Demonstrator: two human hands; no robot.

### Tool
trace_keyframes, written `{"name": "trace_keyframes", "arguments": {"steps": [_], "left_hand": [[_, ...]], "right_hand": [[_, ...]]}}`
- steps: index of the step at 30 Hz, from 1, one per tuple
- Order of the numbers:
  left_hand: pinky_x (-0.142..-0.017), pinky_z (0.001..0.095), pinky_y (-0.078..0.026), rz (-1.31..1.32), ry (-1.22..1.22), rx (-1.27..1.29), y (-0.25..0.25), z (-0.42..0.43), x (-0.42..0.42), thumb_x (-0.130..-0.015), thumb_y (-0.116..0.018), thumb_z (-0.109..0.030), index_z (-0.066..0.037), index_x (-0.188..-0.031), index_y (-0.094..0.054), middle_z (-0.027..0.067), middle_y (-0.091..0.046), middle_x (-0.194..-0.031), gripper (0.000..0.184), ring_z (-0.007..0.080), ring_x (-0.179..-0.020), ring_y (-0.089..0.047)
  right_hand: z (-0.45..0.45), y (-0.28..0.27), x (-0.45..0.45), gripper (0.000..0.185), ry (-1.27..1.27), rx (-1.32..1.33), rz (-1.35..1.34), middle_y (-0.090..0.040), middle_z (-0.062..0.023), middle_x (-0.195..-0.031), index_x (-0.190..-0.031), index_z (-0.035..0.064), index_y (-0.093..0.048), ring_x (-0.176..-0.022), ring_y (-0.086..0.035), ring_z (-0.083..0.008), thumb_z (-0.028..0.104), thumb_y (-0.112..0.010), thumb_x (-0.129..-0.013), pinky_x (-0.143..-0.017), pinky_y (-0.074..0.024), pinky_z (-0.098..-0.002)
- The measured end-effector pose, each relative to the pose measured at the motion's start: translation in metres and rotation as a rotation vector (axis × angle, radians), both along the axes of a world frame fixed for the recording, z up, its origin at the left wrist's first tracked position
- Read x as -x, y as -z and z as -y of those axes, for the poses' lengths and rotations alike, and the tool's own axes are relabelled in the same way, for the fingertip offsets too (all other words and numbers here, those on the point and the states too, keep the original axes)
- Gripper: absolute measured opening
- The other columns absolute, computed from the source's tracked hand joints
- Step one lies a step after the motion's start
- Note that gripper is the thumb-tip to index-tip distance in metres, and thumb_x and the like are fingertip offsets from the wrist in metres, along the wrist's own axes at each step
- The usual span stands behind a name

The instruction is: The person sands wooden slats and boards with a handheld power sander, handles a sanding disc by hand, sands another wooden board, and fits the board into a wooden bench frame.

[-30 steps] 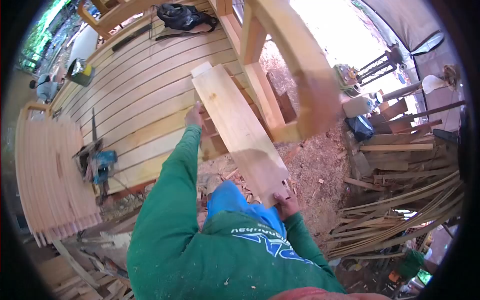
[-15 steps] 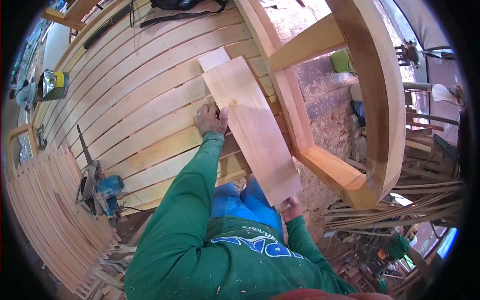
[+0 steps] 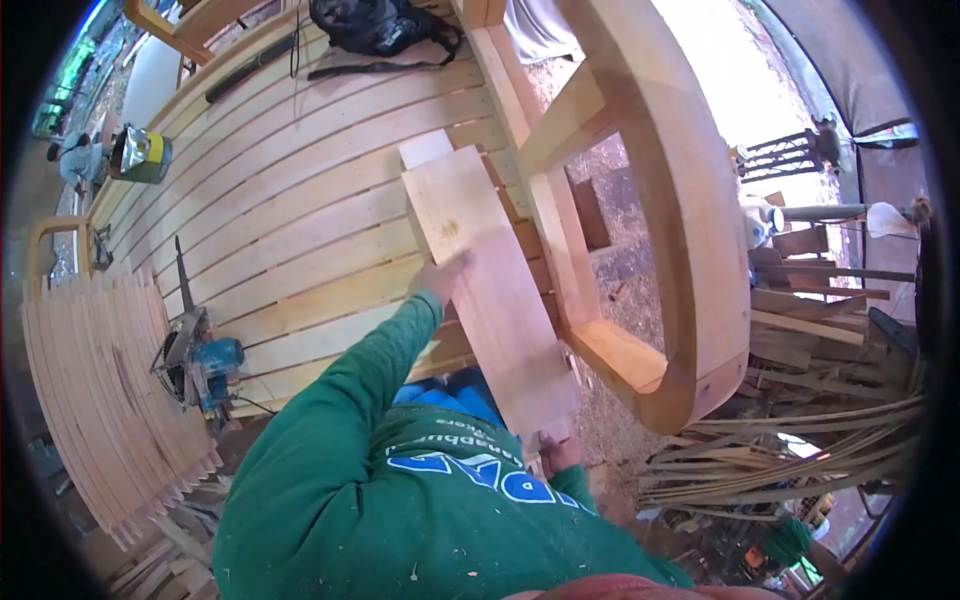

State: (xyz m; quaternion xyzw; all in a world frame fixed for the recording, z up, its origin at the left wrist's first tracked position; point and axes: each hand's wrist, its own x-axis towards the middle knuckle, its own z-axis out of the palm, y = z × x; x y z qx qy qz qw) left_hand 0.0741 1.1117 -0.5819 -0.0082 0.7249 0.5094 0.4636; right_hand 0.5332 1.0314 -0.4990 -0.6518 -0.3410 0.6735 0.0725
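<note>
A wide pale board [image 3: 490, 290] lies slantwise over the slatted wooden surface [image 3: 320, 220], its near end reaching past the slats toward my body. A smaller pale piece [image 3: 427, 149] shows at its far end. My left hand [image 3: 443, 277] grips the board's left edge, thumb on the top face and the other fingers hidden. At the near end, my right hand [image 3: 558, 452] holds the board's end corner, with the fingers partly hidden. A curved wooden frame [image 3: 700, 230] stands upright just to the right of the board.
A circular saw [image 3: 205, 362] rests near the slats' left edge, beside a stack of thin strips [image 3: 110, 390]. A black bag [image 3: 375, 25] and a tin [image 3: 142, 155] lie farther off. Scrap wood [image 3: 800, 440] is piled at the right.
My left hand has moved from beside the board onto its edge. The camera view has shifted, and the board's near end has come slightly lower and left in view.
</note>
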Motion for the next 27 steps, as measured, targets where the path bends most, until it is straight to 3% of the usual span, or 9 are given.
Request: {"name": "trace_keyframes", "arguments": {"steps": [3,5,8,11,12,15,20,23,27], "left_hand": [[-0.096,0.0386,-0.054,-0.076,0.031,-0.042,-0.034,-0.018,0.006,-0.079,-0.09,-0.047,0.001,-0.128,-0.068,0.0154,-0.073,-0.121,0.072,0.0229,-0.108,-0.07],[-0.095,0.0383,-0.055,-0.044,0.025,-0.126,-0.054,-0.028,0.013,-0.077,-0.091,-0.048,0.002,-0.127,-0.068,0.0136,-0.075,-0.118,0.074,0.0226,-0.105,-0.071],[-0.09,0.0366,-0.058,-0.064,0.064,-0.218,-0.025,-0.061,0.051,-0.075,-0.092,-0.051,0.003,-0.125,-0.068,0.0134,-0.075,-0.115,0.077,0.0231,-0.098,-0.072],[-0.085,0.0351,-0.059,-0.029,0.114,-0.056,-0.024,-0.101,0.095,-0.076,-0.092,-0.051,0.006,-0.123,-0.068,0.0135,-0.075,-0.111,0.078,0.0211,-0.093,-0.072],[-0.084,0.035,-0.059,-0.03,0.108,-0.08,-0.021,-0.11,0.106,-0.075,-0.092,-0.052,0.006,-0.121,-0.068,0.0139,-0.075,-0.11,0.078,0.021,-0.092,-0.072],[-0.082,0.0349,-0.06,-0.049,0.121,-0.106,-0.017,-0.121,0.132,-0.073,-0.093,-0.053,0.007,-0.117,-0.07,0.0145,-0.075,-0.107,0.077,0.0209,-0.09,-0.072],[-0.081,0.0346,-0.059,-0.109,0.09,-0.098,-0.009,-0.133,0.143,-0.072,-0.093,-0.053,0.005,-0.113,-0.072,0.0137,-0.076,-0.104,0.074,0.0208,-0.089,-0.073],[-0.082,0.0355,-0.059,0.0,0.071,-0.195,-0.036,-0.138,0.15,-0.071,-0.093,-0.056,0.006,-0.114,-0.072,0.0158,-0.076,-0.105,0.078,0.0235,-0.091,-0.074],[-0.082,0.0379,-0.059,-0.234,0.408,0.141,-0.027,-0.144,0.178,-0.08,-0.079,-0.068,0.003,-0.118,-0.071,0.0162,-0.076,-0.105,0.081,0.0246,-0.089,-0.073]], "right_hand": [[0.004,-0.035,0.036,0.053,0.25,-0.069,-0.286,-0.067,-0.0109,-0.119,-0.13,0.0011,-0.057,-0.107,-0.065,-0.0228,0.016,-0.082,-0.085,-0.092,-0.054,-0.0377],[0.022,-0.019,0.031,0.053,0.216,-0.102,-0.175,-0.067,-0.0109,-0.118,-0.128,0.0012,-0.057,-0.105,-0.065,-0.0222,0.018,-0.082,-0.084,-0.089,-0.055,-0.0379],[0.025,0.032,0.05,0.054,0.158,-0.238,-0.023,-0.067,-0.0118,-0.116,-0.13,-0.001,-0.056,-0.105,-0.066,-0.0224,0.014,-0.079,-0.085,-0.088,-0.0562,-0.0369],[0.005,0.046,0.097,0.051,0.292,-0.261,-0.033,-0.068,-0.0117,-0.114,-0.13,-0.0022,-0.056,-0.103,-0.067,-0.0225,0.009,-0.078,-0.085,-0.086,-0.0569,-0.0358],[-0.01,0.036,0.115,0.048,0.239,-0.217,-0.085,-0.066,-0.0099,-0.119,-0.134,0.0018,-0.054,-0.108,-0.065,-0.0228,-0.003,-0.07,-0.089,-0.089,-0.0557,-0.0359],[-0.037,0.024,0.159,0.046,0.347,-0.189,-0.167,-0.067,-0.0099,-0.119,-0.134,0.0015,-0.054,-0.108,-0.065,-0.023,-0.004,-0.068,-0.09,-0.091,-0.0556,-0.0367],[-0.06,0.027,0.167,0.046,0.275,-0.135,-0.232,-0.067,-0.0092,-0.119,-0.135,0.0012,-0.054,-0.109,-0.065,-0.0226,-0.004,-0.067,-0.091,-0.096,-0.0553,-0.0378],[-0.07,0.028,0.178,0.047,0.259,-0.173,-0.201,-0.066,-0.0091,-0.12,-0.135,0.0007,-0.054,-0.11,-0.065,-0.023,-0.002,-0.069,-0.091,-0.097,-0.0555,-0.039],[-0.081,0.018,0.196,0.038,0.328,-0.161,-0.222,-0.068,-0.01,-0.11,-0.126,-0.0011,-0.058,-0.1,-0.068,-0.0233,-0.001,-0.068,-0.089,-0.088,-0.0581,-0.0395]]}}
